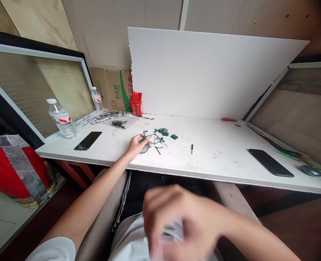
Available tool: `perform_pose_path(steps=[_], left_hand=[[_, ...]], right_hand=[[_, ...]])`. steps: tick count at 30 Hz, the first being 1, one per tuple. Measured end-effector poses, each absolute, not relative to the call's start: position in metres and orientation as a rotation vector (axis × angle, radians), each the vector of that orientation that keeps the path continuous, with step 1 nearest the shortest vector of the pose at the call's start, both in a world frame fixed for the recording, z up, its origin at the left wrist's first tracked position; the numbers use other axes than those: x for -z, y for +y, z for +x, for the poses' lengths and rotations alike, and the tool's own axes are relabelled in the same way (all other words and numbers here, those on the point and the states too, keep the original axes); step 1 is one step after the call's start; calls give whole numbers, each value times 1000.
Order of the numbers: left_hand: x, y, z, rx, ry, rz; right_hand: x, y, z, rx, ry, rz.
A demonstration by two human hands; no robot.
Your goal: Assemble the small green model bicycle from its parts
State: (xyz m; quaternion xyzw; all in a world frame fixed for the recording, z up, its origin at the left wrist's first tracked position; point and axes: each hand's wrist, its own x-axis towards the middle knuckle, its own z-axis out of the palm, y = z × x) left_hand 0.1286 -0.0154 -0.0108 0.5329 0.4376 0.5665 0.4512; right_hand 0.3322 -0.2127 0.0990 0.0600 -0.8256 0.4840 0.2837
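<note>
My left hand reaches out to the white table and rests on a small green model bicycle, fingers closed around its rear wheel end. Loose green parts lie just right of it, and a small black screwdriver bit lies farther right. My right hand is low over my lap, blurred, with its fingers curled on something pale that I cannot make out.
A water bottle and a black phone sit at the left, a second phone at the right. Green part frames, a red box and a cardboard carton stand at the back, before a white board.
</note>
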Motion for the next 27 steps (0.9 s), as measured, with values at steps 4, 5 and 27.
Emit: perform_pose_path(steps=[4, 5, 27], left_hand=[[0, -12, 113, -1384, 1102, 1362], [-3, -10, 107, -1369, 1111, 1362], [40, 26, 48, -1341, 2011, 1807]], right_hand=[[-67, -119, 348, -491, -2227, -563], [-54, -99, 353, -353, -2236, -643], [24, -48, 358, -361, -2228, -909]])
